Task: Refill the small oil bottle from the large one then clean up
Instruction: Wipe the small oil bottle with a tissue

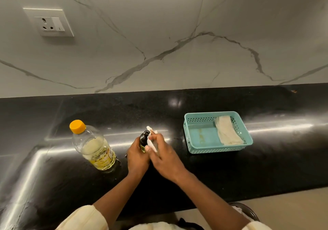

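White tissue (150,142), pinched in my right hand (165,157), is wiping the small bottle (144,138), which my left hand (137,158) is gripping upright at the black table (195,176) to steady it, while the capped large bottle (92,144) is standing just to its left.

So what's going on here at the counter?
A person holds the small oil bottle in the left hand and presses a white tissue against it with the right hand, apparently wiping it. The large oil bottle stands capped on the black counter. A teal basket holds a folded cloth.
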A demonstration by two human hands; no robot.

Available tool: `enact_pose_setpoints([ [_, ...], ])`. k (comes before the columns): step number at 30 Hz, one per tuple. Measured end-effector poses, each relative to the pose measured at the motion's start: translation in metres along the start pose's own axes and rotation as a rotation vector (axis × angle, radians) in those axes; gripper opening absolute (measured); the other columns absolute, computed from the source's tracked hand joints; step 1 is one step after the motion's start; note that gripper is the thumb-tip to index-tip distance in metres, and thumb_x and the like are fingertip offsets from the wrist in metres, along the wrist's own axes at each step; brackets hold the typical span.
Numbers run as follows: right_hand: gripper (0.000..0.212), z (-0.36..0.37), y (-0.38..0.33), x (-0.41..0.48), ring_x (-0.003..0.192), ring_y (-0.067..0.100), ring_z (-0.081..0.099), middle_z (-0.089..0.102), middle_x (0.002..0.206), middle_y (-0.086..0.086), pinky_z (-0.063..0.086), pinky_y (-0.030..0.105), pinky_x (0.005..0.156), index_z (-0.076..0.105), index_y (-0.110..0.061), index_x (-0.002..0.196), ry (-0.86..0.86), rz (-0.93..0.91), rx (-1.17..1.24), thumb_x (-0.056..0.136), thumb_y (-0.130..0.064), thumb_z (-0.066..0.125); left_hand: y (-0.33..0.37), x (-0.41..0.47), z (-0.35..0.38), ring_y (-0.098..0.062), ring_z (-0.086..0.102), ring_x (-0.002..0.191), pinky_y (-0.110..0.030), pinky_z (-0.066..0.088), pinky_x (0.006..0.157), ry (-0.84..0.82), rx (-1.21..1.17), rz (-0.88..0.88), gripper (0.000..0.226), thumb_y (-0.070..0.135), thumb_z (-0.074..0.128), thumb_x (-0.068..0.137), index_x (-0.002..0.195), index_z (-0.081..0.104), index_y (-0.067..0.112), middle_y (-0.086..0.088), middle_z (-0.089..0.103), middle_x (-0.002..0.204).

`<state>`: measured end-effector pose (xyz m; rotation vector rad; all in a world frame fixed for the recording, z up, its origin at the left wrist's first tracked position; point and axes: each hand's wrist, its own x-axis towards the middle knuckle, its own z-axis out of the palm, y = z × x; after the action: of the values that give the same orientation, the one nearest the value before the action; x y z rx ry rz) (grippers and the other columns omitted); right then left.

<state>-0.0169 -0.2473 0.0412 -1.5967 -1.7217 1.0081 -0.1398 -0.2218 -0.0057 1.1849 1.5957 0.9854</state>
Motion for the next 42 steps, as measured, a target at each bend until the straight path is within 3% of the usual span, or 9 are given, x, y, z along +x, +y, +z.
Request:
enact_pose_setpoints([
  [3,0.051,0.009,0.003,-0.010,0.153,0.002,0.033,0.030,0.170,-0.015,0.034,0.029,0.122,0.031,-0.038,0.158,-0.058,-0.039,-0.024,0.109,-0.051,0.042,-0.003,-0.001,-0.005,-0.012,0.076,0.088,-0.030,0.058,0.074,-0.010,-0.023,0.036,0.019,0.017,0.069,0.099,0.101,0.071,0.037,0.015,0.079,0.091],
  [6,0.048,0.007,0.006,-0.016,0.157,-0.007,0.016,0.024,0.173,-0.015,0.022,0.025,0.128,0.037,-0.035,0.159,0.002,-0.093,-0.029,0.112,-0.045,0.038,0.006,-0.006,-0.012,-0.008,0.076,0.088,-0.026,0.060,0.075,-0.043,-0.090,0.089,0.019,0.015,0.072,0.099,0.107,0.074,0.033,0.009,0.081,0.097],
  [10,0.046,-0.002,-0.003,-0.007,0.144,-0.001,0.046,0.048,0.160,-0.011,0.043,0.027,0.118,0.039,-0.027,0.156,0.187,-0.198,-0.006,0.111,-0.030,0.050,0.024,-0.014,-0.019,-0.006,0.075,0.083,-0.022,0.058,0.069,-0.062,-0.087,0.214,0.018,0.015,0.078,0.095,0.107,0.075,0.029,0.006,0.081,0.092],
  [15,0.048,-0.016,-0.027,0.011,0.142,-0.001,0.049,0.056,0.153,-0.008,0.043,0.029,0.118,0.050,-0.021,0.153,0.234,-0.260,-0.012,0.110,-0.041,0.051,0.053,-0.022,-0.024,-0.006,0.072,0.069,-0.020,0.053,0.059,-0.054,-0.085,0.307,0.018,0.007,0.077,0.094,0.094,0.072,0.025,0.005,0.078,0.080],
  [18,0.050,-0.022,-0.039,0.015,0.141,-0.001,0.049,0.056,0.152,-0.008,0.043,0.030,0.117,0.052,-0.021,0.153,0.244,-0.282,0.016,0.110,-0.046,0.047,0.064,-0.020,-0.030,-0.017,0.075,0.072,-0.035,0.060,0.060,-0.050,-0.095,0.349,0.018,0.007,0.079,0.093,0.094,0.073,0.024,-0.001,0.078,0.082],
  [25,0.041,-0.005,-0.057,0.005,0.140,0.004,0.056,0.061,0.150,0.001,0.051,0.026,0.111,0.059,-0.014,0.148,0.552,-0.426,-0.037,0.110,-0.028,0.056,0.083,-0.022,-0.048,-0.020,0.076,0.078,-0.041,0.062,0.066,-0.027,-0.076,0.412,0.027,0.002,0.076,0.090,0.102,0.076,0.026,0.000,0.079,0.086],
  [32,0.050,-0.019,-0.078,0.010,0.114,0.005,0.066,0.066,0.130,-0.007,0.058,0.030,0.095,0.050,-0.028,0.147,0.334,-0.347,-0.111,0.109,-0.059,0.040,0.097,-0.031,-0.060,-0.008,0.074,0.073,-0.016,0.053,0.061,-0.061,-0.054,0.426,0.026,0.001,0.080,0.090,0.090,0.072,0.026,0.007,0.077,0.080],
  [37,0.052,-0.017,-0.074,0.009,0.135,0.013,0.062,0.061,0.151,0.005,0.054,0.029,0.107,0.044,-0.014,0.159,0.418,-0.474,-0.095,0.114,-0.039,0.040,0.101,-0.026,-0.070,-0.018,0.079,0.081,-0.024,0.060,0.067,-0.063,-0.134,0.400,0.028,-0.005,0.083,0.083,0.096,0.078,0.019,-0.002,0.081,0.086],
  [42,0.057,-0.004,-0.078,-0.003,0.142,0.007,0.053,0.051,0.160,0.001,0.045,0.019,0.113,0.020,-0.023,0.168,0.347,-0.394,-0.032,0.115,-0.041,0.032,0.112,-0.025,-0.080,-0.016,0.077,0.081,-0.018,0.058,0.069,-0.041,-0.198,0.435,0.030,-0.007,0.085,0.082,0.100,0.079,0.016,-0.004,0.081,0.089],
])
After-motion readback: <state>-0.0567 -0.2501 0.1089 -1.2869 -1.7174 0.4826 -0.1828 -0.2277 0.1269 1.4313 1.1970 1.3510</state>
